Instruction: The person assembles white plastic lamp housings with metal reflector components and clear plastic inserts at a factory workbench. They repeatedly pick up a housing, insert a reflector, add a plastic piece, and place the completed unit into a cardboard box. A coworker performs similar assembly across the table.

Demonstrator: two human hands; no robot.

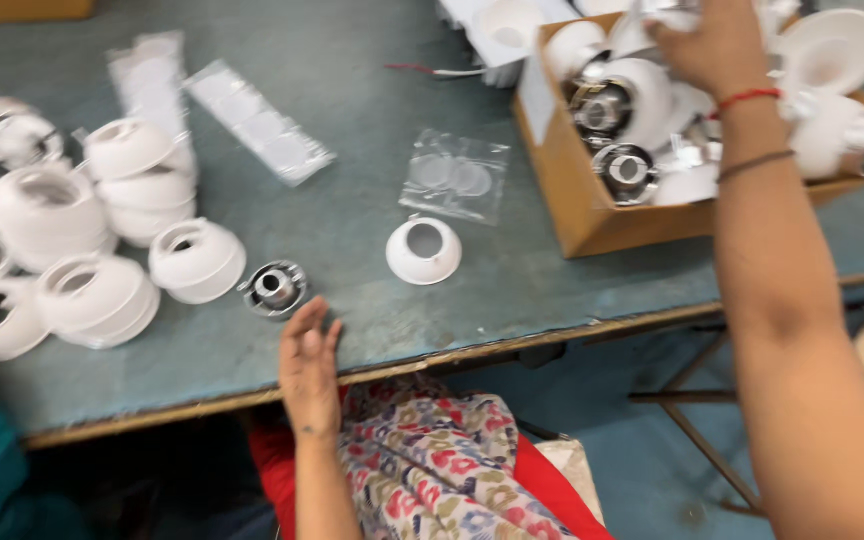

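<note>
Stacked smooth white plastic dome housings [142, 180] at far left on the worn grey-green desk [352, 110], edge ones blurred and cut off. Near them a shiny round metal reflector [275, 288]; just below it, left hand [308, 360] at the desk edge, fingers loosely spread, holding nothing. Further along, single white ring-shaped housing [424, 250], upside down, beside a clear plastic bag of flat discs [455, 175]. Rightmost, brown cardboard box [562, 190] heaped with white and chrome parts; right hand [717, 45] reaching in, fingertips hidden, grip impossible to judge.
</note>
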